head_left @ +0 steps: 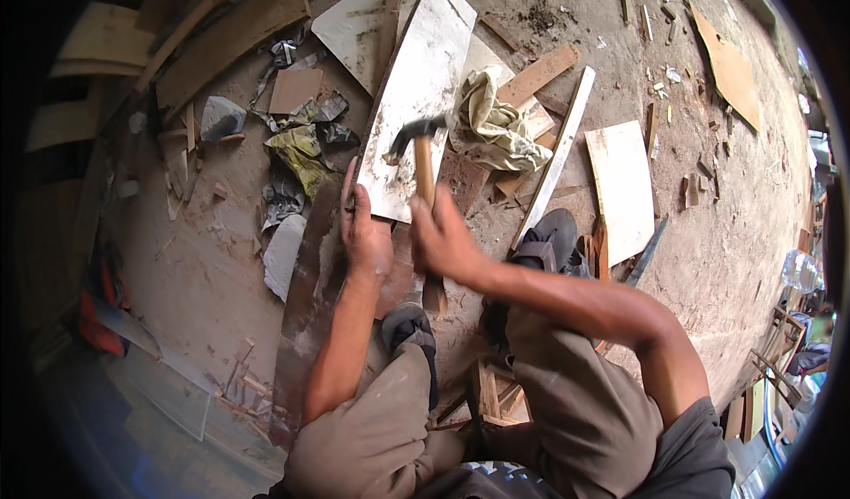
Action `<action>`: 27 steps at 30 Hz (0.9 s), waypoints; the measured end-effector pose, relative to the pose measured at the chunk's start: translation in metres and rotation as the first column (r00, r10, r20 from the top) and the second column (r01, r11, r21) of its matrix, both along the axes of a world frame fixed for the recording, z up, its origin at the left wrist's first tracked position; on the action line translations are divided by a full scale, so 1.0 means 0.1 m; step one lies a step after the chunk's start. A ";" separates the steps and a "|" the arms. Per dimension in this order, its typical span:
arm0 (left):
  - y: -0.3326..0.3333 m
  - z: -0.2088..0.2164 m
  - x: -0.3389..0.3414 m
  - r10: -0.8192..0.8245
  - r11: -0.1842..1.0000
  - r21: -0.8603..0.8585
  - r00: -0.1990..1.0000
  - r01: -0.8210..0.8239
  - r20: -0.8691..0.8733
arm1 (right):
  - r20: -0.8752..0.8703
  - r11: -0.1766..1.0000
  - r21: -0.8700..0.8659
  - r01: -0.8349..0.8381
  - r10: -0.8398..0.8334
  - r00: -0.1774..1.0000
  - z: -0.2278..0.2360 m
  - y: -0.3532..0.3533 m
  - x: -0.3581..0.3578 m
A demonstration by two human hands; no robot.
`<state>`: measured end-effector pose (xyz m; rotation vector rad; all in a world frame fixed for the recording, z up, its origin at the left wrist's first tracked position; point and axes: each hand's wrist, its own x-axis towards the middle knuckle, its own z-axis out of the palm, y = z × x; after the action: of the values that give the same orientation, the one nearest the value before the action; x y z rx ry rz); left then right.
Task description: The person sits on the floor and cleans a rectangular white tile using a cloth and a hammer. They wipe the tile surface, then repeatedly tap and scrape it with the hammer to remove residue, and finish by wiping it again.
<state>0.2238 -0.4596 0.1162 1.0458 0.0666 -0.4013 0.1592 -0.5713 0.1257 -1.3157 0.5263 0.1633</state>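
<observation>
My right hand is wrapped round the wooden handle of a claw hammer. The dark hammer head lies over a long white board, its claw pointing left beside a chipped, dirt-smeared patch. Whether the claw touches the board I cannot tell. My left hand grips the board at its near left corner, fingers along the edge. The board slants away from me, its far end resting over other panels. Part of its near end is hidden by my hands.
A crumpled beige cloth lies right of the board, among wood strips. A narrow white strip and a white panel lie farther right. Torn wrappers lie left. My shoes flank the work. An orange-handled saw is far left.
</observation>
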 end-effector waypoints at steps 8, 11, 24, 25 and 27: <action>-0.09 0.05 -0.08 0.024 1.000 0.005 1.000 -0.024 0.003 | -0.042 0.997 -0.033 -0.063 0.062 0.997 0.08 0.07 -0.18; -0.02 0.06 -0.01 0.017 0.998 0.063 0.998 -0.020 0.054 | 0.052 0.996 -0.077 -0.033 0.037 0.998 0.10 0.11 -0.25; -0.03 0.06 0.00 0.030 0.999 0.030 0.999 -0.030 0.016 | -0.099 0.976 0.216 -0.030 0.052 0.994 0.12 0.03 -0.35; -0.07 0.06 -0.02 0.034 0.999 0.019 0.999 -0.034 -0.001 | -0.180 0.981 0.185 0.049 -0.015 0.984 0.03 -0.11 -0.19; -0.11 0.10 -0.06 0.050 0.999 0.011 0.999 -0.050 -0.006 | -0.163 0.957 0.235 0.171 -0.135 0.977 0.02 -0.36 0.15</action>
<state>0.2177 -0.4704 0.1267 1.0516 0.1003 -0.3594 0.1739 -0.6076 0.1279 -1.0189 0.7065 0.1903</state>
